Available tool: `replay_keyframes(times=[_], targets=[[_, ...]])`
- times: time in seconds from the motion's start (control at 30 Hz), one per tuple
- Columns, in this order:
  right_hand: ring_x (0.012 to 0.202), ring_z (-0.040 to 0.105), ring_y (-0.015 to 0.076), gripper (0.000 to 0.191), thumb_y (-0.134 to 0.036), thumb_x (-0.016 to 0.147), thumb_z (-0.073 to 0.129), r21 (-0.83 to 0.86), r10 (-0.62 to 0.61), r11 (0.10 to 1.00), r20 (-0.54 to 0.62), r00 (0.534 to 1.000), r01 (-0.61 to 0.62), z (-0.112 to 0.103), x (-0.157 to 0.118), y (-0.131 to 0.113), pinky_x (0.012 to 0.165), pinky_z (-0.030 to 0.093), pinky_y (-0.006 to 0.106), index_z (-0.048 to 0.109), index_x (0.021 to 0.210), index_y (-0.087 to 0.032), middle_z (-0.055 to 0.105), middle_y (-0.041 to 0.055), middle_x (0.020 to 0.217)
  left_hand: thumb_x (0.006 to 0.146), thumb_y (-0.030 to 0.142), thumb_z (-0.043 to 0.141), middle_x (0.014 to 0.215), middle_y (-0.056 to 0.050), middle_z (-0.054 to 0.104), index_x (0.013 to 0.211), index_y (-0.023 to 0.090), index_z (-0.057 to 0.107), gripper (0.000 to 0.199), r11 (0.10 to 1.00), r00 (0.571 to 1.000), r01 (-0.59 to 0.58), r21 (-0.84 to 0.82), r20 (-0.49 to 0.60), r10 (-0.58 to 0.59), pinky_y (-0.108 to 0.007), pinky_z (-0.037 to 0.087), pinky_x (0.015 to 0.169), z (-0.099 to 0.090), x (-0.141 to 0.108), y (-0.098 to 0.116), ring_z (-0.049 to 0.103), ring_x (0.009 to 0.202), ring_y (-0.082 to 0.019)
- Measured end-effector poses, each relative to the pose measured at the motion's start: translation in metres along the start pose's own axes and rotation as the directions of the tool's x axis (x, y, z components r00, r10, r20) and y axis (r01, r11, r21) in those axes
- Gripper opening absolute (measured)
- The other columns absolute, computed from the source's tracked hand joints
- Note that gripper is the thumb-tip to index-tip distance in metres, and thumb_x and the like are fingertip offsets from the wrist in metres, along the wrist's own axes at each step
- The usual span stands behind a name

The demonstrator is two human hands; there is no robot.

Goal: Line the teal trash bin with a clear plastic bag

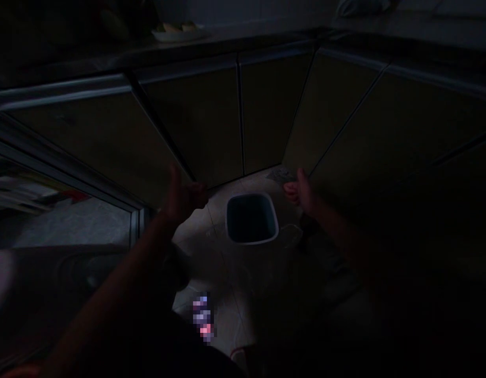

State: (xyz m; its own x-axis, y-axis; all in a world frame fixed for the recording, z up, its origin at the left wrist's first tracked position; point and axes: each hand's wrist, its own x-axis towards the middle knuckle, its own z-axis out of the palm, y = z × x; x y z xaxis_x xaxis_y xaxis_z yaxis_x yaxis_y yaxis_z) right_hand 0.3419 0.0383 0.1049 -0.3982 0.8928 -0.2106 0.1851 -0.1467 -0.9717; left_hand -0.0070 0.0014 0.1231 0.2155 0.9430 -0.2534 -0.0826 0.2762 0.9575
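Square-mouthed, dark blue-green plastic bin with a pale rim [252,240] stands on the light tiled floor [223,281], at the centre of the frame. Your left hand [184,199] is left of it and your right hand [300,194] upper right, both apart from the rim, thumbs up, fingers curled, each grip narrow and holding nothing visible. Floor shows around the bin; brownish cabinet doors with metallic edging [195,121] bound it above.
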Motion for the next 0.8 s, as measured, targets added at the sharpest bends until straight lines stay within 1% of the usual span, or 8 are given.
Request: replay_keyframes(times=[0.07, 0.17, 0.33, 0.53, 0.6, 0.63, 0.73, 0.8], targets=[[0.046, 0.009, 0.0109, 0.082, -0.107, 0.075, 0.004, 0.047, 0.102, 0.994, -0.020, 0.995, -0.101, -0.004, 0.038, 0.015, 0.042, 0.009, 0.028, 0.019, 0.063, -0.028, 0.014, -0.0069, 0.050, 0.079, 0.104, 0.025, 0.054, 0.007, 0.021, 0.062, 0.027, 0.031, 0.080, 0.999, 0.999, 0.049, -0.012, -0.010, -0.049, -0.027, 0.024, 0.041, -0.011, 0.028, -0.011, 0.022, 0.044, -0.011], [0.043, 0.009, 0.0093, 0.083, -0.108, 0.073, 0.000, 0.093, 0.116, 0.989, 0.015, 0.993, -0.117, -0.009, 0.060, 0.029, 0.041, 0.007, 0.027, 0.019, 0.063, -0.028, 0.015, -0.0075, 0.047, 0.075, 0.107, 0.018, 0.055, 0.006, 0.022, 0.063, 0.027, 0.030, 0.082, 0.996, 0.998, 0.058, -0.064, 0.015, -0.057, -0.027, 0.024, 0.040, -0.025, 0.043, -0.021, 0.025, 0.043, -0.011], [0.043, 0.008, 0.0094, 0.082, -0.107, 0.075, 0.003, 0.097, 0.094, 0.991, 0.014, 0.995, -0.095, -0.005, 0.051, 0.023, 0.041, 0.006, 0.028, 0.021, 0.064, -0.028, 0.016, -0.0078, 0.047, 0.076, 0.107, 0.017, 0.056, 0.006, 0.023, 0.065, 0.027, 0.030, 0.082, 0.992, 0.999, 0.012, -0.129, -0.034, -0.017, -0.028, 0.025, 0.040, -0.028, 0.038, -0.016, 0.025, 0.042, -0.011], [0.045, 0.010, 0.0112, 0.083, -0.108, 0.072, -0.001, 0.052, 0.076, 0.996, 0.005, 0.997, -0.077, -0.009, 0.039, 0.017, 0.043, 0.009, 0.029, 0.022, 0.065, -0.029, 0.015, -0.0071, 0.049, 0.075, 0.107, 0.015, 0.056, 0.007, 0.019, 0.064, 0.028, 0.027, 0.081, 0.998, 0.999, 0.022, -0.064, -0.037, -0.024, -0.028, 0.023, 0.042, -0.021, 0.035, -0.022, 0.021, 0.045, -0.011], [0.045, 0.013, 0.0113, 0.083, -0.109, 0.072, 0.004, 0.011, 0.075, 0.997, 0.000, 0.997, -0.075, -0.013, 0.035, 0.018, 0.044, 0.011, 0.028, 0.024, 0.065, -0.028, 0.018, -0.0063, 0.050, 0.077, 0.106, 0.024, 0.056, 0.007, 0.018, 0.062, 0.028, 0.026, 0.079, 1.000, 0.999, 0.001, -0.015, -0.049, -0.002, -0.028, 0.022, 0.044, -0.021, 0.034, -0.030, 0.020, 0.046, -0.010], [0.045, 0.015, 0.0113, 0.083, -0.108, 0.074, 0.007, -0.008, 0.069, 0.998, 0.000, 0.998, -0.069, -0.014, 0.034, 0.019, 0.044, 0.013, 0.028, 0.026, 0.065, -0.028, 0.021, -0.0057, 0.050, 0.079, 0.103, 0.034, 0.056, 0.008, 0.019, 0.062, 0.027, 0.027, 0.078, 1.000, 0.998, -0.019, 0.022, -0.066, 0.020, -0.027, 0.022, 0.045, -0.021, 0.033, -0.035, 0.020, 0.047, -0.010], [0.046, 0.025, 0.0114, 0.081, -0.103, 0.082, 0.017, -0.047, 0.018, 0.999, -0.011, 1.000, -0.018, -0.016, 0.035, 0.027, 0.044, 0.020, 0.026, 0.035, 0.066, -0.026, 0.031, -0.0036, 0.053, 0.079, 0.080, 0.068, 0.057, 0.007, 0.031, 0.064, 0.024, 0.038, 0.065, 0.976, 0.983, -0.052, 0.209, -0.161, 0.087, -0.025, 0.026, 0.049, -0.024, 0.030, -0.051, 0.028, 0.050, -0.009], [0.047, 0.034, 0.0115, 0.077, -0.096, 0.089, 0.023, -0.101, 0.004, 0.995, -0.010, 1.000, -0.005, -0.013, 0.037, 0.038, 0.044, 0.026, 0.025, 0.042, 0.070, -0.024, 0.041, -0.0016, 0.057, 0.078, 0.068, 0.074, 0.059, 0.006, 0.041, 0.070, 0.022, 0.050, 0.053, 0.933, 0.969, -0.016, 0.359, -0.225, 0.104, -0.025, 0.031, 0.052, -0.028, 0.029, -0.064, 0.037, 0.054, -0.011]])
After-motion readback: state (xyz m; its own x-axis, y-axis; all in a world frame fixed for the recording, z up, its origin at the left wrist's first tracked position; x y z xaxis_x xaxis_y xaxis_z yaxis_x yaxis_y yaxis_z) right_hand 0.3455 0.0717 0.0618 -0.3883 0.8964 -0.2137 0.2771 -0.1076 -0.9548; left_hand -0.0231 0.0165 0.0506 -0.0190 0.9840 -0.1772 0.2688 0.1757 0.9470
